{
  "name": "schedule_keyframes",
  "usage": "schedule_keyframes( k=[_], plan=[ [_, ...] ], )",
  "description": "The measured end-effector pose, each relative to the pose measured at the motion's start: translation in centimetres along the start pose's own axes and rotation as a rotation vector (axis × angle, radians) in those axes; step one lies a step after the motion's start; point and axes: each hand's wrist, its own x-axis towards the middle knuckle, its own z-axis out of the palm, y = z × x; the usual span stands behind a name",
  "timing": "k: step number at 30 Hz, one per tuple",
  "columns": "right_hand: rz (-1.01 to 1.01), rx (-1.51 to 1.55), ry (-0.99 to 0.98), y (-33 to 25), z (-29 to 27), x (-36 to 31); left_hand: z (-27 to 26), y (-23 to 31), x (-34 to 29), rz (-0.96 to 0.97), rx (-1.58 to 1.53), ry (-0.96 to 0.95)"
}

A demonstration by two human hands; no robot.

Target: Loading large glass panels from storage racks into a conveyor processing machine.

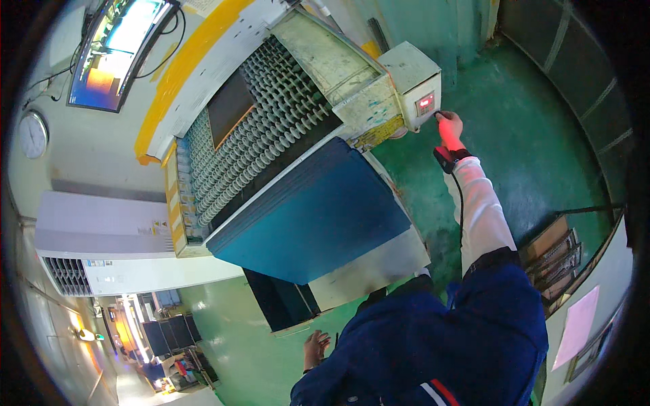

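My right hand (450,128) reaches out to the white control box (421,98) at the end of the roller conveyor. Its fingers are closed at the box's lower right edge, on what looks like a small dark knob (437,114), mostly hidden by the fingers. A red lit display (425,103) glows on the box. A dark strap with a cable (445,160) sits on my right wrist. Low beside my body, my left hand (315,348) hangs with fingers loosely bent and apart, holding nothing I can see. A stack of blue panels (318,210) lies between me and the conveyor.
Spiral rollers (271,128) carry a dark flat panel (229,111). A pale board (372,267) lies under the blue stack. A white cabinet unit (101,230) stands left, below a wall screen (115,54). At right is a rack of boards (555,254).
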Motion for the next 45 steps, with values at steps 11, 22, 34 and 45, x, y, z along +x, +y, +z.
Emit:
schedule_keyframes(
  k=[11, 22, 34, 45],
  plan=[
    [0.015, -0.090, 0.054, 1.8, 0.4, 1.5, 0.0, -1.2, -0.2, 0.015, 0.052, 0.005],
    [-0.072, -0.064, 0.047, 1.5, 0.6, 1.2, 0.1, -2.4, -1.4, 0.302, 0.328, -0.081],
    [0.004, 0.005, 0.016, 1.2, 0.5, 0.9, 0.7, -1.9, -1.9, 0.436, 0.592, -0.085],
    [0.021, 0.067, -0.007, 0.7, 0.5, 0.5, 1.5, -1.5, -2.3, 0.402, 0.531, -0.066]
  ],
)
